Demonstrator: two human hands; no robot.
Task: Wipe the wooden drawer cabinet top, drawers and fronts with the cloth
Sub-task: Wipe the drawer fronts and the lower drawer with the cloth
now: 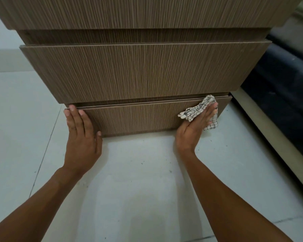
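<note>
Head view, only camera. Wooden drawer cabinet (143, 70) fills the upper half, seen from above and in front. Its top is cut off by the frame edge at 12 o'clock, so the top surface can't be seen. Three fronts visible: upper one cropped, middle drawer front (140, 74) juts out towards the camera, bottom drawer front (138, 117) sits lowest, just above the floor. A dark gap shows between middle and bottom fronts; what is inside is hidden.

Left hand (81, 135) at about 8 o'clock from the bottom front's centre: flat, fingers spread, fingertips on the top edge at its left corner, thumb against the lower face. Open palm, holding nothing, just pressed on the wood.

Right hand (195, 126) at 3 o'clock on the same front: palm flat and fingers straight, pressing the cloth (194, 110) against the wood near the right end. Not a closed grip, more a flat pin. Cloth is white with a dark grid check, bunched up; part sticks out at the hand's 10 o'clock, one corner hangs out at 4 o'clock, the rest is covered by the hand. Its upper tip reaches the front's top edge.

Pale tiled floor (138, 180) below, a few dark specks on it. At 3 o'clock of the frame, a dark padded object (287, 81), blurry and cropped, can't identify it. Both forearms run out of frame at 6 o'clock.
</note>
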